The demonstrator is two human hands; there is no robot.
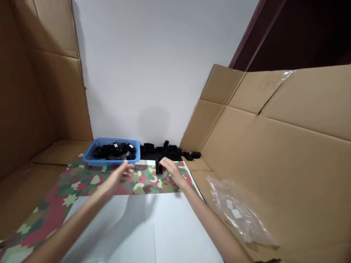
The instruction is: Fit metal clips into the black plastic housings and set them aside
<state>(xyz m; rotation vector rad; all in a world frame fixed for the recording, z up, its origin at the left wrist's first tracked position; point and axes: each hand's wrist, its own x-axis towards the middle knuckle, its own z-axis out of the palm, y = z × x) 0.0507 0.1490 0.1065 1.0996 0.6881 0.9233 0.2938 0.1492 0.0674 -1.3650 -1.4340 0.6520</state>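
My right hand (170, 168) is closed on a small black plastic part (158, 167), which stands upright at my fingertips; the exact kind of part is too small to make out. Under that hand lies a scatter of tiny shiny metal pieces (168, 178). My left hand (123, 172), slightly blurred, hovers over the patterned sheet with its fingers apart and nothing in them. Just behind it stands a blue plastic basket (89, 157) holding several black plastic parts (118, 150). More small pieces (138, 168) lie to the right of my left hand.
Along the white wall (153, 65) lie more black parts (167, 148). White sheets (175, 226) cover the near side of the camouflage-patterned sheet (90, 179). Cardboard walls (287, 157) rise on both sides. A clear plastic bag (241, 215) lies at the right.
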